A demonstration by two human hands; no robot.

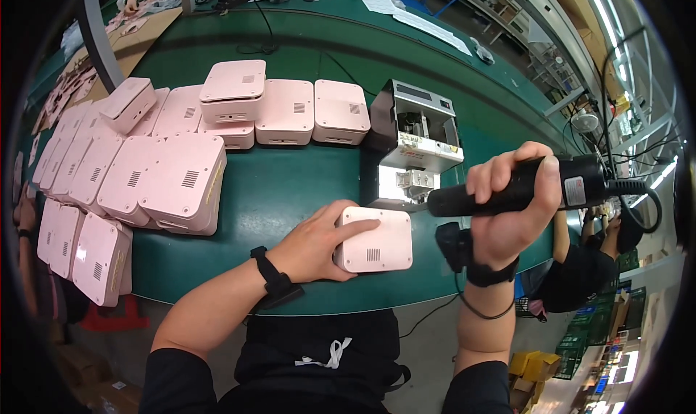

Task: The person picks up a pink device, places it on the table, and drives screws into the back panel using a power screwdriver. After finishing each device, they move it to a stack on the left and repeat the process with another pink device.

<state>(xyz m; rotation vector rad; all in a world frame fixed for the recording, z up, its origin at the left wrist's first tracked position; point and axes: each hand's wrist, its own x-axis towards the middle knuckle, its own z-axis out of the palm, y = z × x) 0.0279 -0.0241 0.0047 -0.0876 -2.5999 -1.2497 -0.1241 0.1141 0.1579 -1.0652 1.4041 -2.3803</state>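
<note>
On the green table, a pink square box (388,243) with rounded corners lies slotted face up, near the front edge. My left hand (312,243) grips its left side, with one finger lying across the top. Raised to the right of the box, my right hand (518,196) is wrapped round a black corded electric screwdriver (586,182). The screwdriver lies nearly level, its cable leaving on the right and its narrower end pointing left. I cannot make out a bit at that end. Just behind the box stands a metal screw feeder (417,142), partly open at the front.
Many similar pink boxes (181,178) sit in rows and stacks on the left and along the back. A black cable (264,48) lies farther back, near white papers (428,30) on another green bench. People work at the far left and at the right.
</note>
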